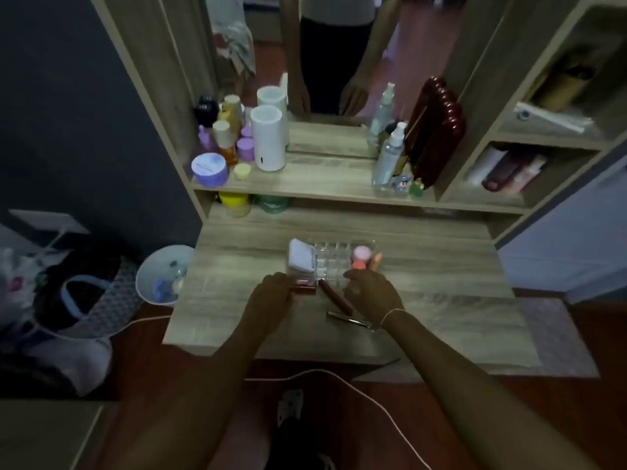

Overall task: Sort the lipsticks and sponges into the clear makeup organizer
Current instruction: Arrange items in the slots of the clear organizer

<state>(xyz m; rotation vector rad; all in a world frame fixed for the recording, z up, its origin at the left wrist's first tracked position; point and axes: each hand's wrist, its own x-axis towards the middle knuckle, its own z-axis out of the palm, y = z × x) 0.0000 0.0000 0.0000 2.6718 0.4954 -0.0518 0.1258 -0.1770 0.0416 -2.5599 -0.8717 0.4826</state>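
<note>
The clear makeup organizer (334, 261) stands mid-desk with a grid of small slots. A white sponge (301, 255) fills its left section, and pink sponges (360, 257) sit in its right one. An orange lipstick (376, 261) lies against its right side. My left hand (271, 295) is closed on a short dark-red lipstick (304, 283) just in front of the organizer. My right hand (371, 293) rests at the organizer's front right corner, fingers curled, with nothing clearly in it. A long brown lipstick (336, 297) and a silver tube (347, 318) lie between my hands.
The wooden desk (441, 293) has a raised shelf behind with jars, a white cylinder (268, 142), spray bottles (388, 157) and a dark red case (434, 130). A mirror is above. A white bin (163, 276) stands left of the desk. A cable (356, 395) hangs below the front edge.
</note>
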